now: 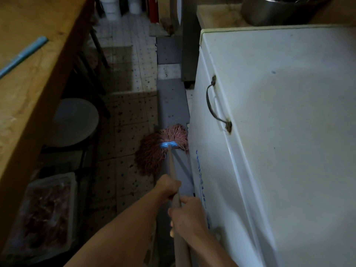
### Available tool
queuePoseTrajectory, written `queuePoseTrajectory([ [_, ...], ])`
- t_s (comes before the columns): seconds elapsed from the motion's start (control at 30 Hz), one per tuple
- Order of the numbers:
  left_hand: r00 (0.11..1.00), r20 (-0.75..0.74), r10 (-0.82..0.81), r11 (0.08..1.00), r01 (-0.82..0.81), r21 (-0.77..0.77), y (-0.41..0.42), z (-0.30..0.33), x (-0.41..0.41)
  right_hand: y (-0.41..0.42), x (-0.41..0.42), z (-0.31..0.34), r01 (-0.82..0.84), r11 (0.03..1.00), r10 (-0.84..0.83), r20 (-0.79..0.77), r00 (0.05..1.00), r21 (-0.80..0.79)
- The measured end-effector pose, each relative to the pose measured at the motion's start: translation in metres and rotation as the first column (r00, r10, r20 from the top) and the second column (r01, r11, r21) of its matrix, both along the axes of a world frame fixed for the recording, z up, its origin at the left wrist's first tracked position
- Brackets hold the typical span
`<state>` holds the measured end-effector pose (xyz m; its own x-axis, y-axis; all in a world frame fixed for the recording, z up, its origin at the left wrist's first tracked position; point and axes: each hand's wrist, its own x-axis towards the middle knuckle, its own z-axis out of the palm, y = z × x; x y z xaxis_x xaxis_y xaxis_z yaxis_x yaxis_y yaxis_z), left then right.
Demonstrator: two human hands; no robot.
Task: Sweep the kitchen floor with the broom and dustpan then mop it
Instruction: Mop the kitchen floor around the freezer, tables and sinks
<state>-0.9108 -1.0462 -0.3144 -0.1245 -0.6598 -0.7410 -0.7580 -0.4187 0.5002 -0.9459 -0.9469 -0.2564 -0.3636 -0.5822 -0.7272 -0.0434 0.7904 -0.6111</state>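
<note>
A mop with a reddish string head [154,153] and a blue collar [168,145] lies on the speckled tile floor [127,116], partly over a grey mat [173,101] beside the freezer. Its wooden handle [171,166] runs down toward me. My left hand [167,188] grips the handle further down its length, closer to the mop head. My right hand [186,216] grips it higher up, nearer my body. No broom or dustpan is in view.
A white chest freezer [279,132] with a dark handle [213,105] fills the right. A wooden counter [28,78] with a blue stick [23,55] runs along the left; under it are a round stool [75,122] and a plastic tray [42,214]. White buckets [110,6] stand at the far end.
</note>
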Motion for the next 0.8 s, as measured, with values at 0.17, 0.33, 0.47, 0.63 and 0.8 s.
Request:
queuePoseTrajectory([
  [0.17, 1.000, -0.002, -0.014, 1.000, 0.014, -0.001, -0.040, -0.006, -0.012, -0.038, -0.012, -0.003, 0.014, 1.000, -0.014, 0.002, 1.000, 0.000],
  [0.33, 0.999, -0.029, 0.045, 0.999, -0.044, 0.025, -0.095, -0.025, -0.019, -0.090, -0.018, -0.003, 0.058, 0.998, -0.058, 0.003, 0.998, 0.026],
  [0.47, 0.998, -0.039, 0.046, 0.998, -0.044, 0.038, -0.150, -0.037, -0.026, -0.143, -0.023, -0.009, 0.091, 0.995, -0.091, 0.016, 0.996, 0.028],
  [0.63, 0.998, -0.048, 0.030, 1.000, -0.030, 0.002, -0.223, -0.046, -0.038, -0.215, -0.036, -0.005, 0.091, 0.995, -0.094, 0.062, 0.994, 0.039],
  [0.8, 0.999, -0.044, 0.012, 1.000, -0.012, -0.004, -0.281, -0.049, -0.045, -0.271, -0.041, -0.016, 0.118, 0.993, -0.119, 0.055, 0.991, 0.029],
])
